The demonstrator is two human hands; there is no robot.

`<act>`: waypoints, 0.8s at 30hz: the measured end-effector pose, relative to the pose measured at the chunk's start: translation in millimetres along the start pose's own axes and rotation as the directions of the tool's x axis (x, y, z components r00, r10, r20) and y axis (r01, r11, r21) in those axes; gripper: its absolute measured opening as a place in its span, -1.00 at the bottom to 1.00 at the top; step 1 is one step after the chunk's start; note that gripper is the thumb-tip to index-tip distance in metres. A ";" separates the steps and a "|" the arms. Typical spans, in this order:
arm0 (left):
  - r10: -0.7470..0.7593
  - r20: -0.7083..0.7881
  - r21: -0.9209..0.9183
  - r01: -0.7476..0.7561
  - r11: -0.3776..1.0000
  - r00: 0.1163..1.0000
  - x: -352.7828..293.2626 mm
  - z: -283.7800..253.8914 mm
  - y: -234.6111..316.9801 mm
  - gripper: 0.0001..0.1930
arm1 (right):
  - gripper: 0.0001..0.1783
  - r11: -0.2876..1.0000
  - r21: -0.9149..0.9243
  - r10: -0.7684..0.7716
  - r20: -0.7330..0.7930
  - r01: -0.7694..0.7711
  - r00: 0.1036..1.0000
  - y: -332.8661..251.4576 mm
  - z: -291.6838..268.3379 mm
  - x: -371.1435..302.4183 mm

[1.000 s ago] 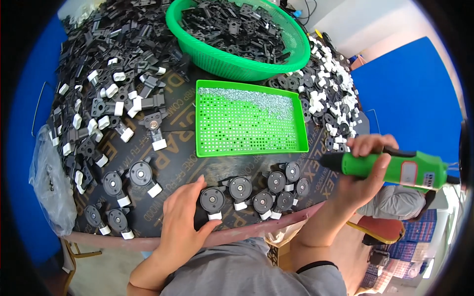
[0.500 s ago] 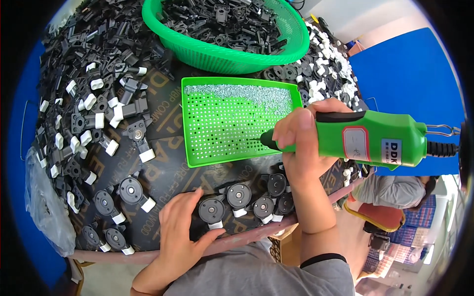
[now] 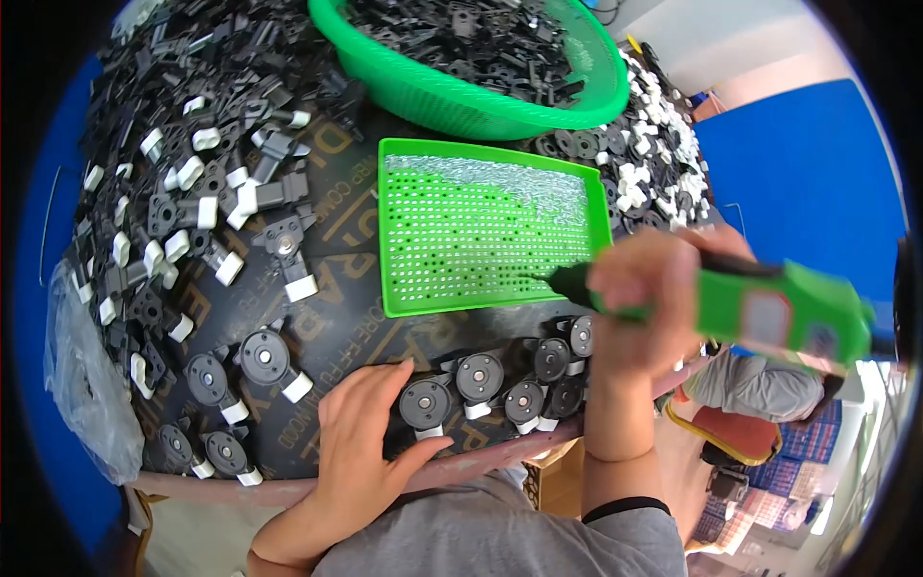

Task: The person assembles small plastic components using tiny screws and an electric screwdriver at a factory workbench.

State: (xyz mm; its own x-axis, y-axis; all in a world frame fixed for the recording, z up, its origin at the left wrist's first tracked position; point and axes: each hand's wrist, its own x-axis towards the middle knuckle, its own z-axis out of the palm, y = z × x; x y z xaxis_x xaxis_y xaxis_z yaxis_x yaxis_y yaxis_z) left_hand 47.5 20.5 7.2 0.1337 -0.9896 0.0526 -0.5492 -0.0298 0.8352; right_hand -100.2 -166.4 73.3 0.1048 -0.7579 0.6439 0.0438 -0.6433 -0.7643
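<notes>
My right hand (image 3: 654,293) is wrapped around a green electric screwdriver (image 3: 769,313), both smeared by motion. The driver's dark tip points left, over the near right part of a green perforated tray (image 3: 386,245). Small silver screws (image 3: 481,178) lie heaped along the tray's far side; many others stand in its holes. At the table's near edge my left hand (image 3: 361,433) rests with thumb and fingers apart, beside a black round wheel-like part (image 3: 425,404) with a white tab. More such parts (image 3: 479,378) sit just to its right, and several (image 3: 264,356) to its left.
A green basket (image 3: 461,111) full of black plastic parts stands behind the tray. Loose black pieces with white ends (image 3: 202,212) cover the table's left side. White pieces (image 3: 663,135) and black discs are piled at far right. A plastic bag (image 3: 91,385) hangs at the left edge.
The screwdriver has shifted right and its body now slants down to the right, with the tip still over the tray. The whole view has moved slightly. My left hand stays by the same part.
</notes>
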 end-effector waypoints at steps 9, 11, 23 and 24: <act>0.036 -0.076 0.045 -0.033 0.998 0.996 -0.2 6.0 1.3 -0.43 | -0.65 0.902 0.431 -0.183 0.434 -0.025 0.882 -66.4 12.3 -45.3; 0.027 -0.101 0.026 -0.024 0.999 0.995 -0.5 7.5 1.2 -0.41 | -0.64 0.916 0.396 -0.158 0.510 -0.068 0.846 -63.6 12.4 -44.1; 0.012 -0.110 0.014 -0.010 1.000 0.994 -2.5 9.0 0.2 -0.43 | -0.64 0.942 0.319 -0.109 0.592 -0.108 0.798 -55.2 14.9 -48.5; 0.009 -0.109 0.014 -0.007 1.000 0.994 -2.0 8.9 0.0 -0.43 | -0.64 0.941 0.319 -0.107 0.597 -0.112 0.795 -54.0 14.7 -48.2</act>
State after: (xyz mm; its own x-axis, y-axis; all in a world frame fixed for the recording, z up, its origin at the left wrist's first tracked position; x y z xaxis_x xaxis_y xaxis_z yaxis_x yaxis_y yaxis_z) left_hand 39.8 21.2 2.2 0.2181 -0.9686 0.1194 -0.5614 -0.0245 0.8272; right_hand -93.0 -93.5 83.0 0.6714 -0.4693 0.5736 0.3461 -0.4858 -0.8026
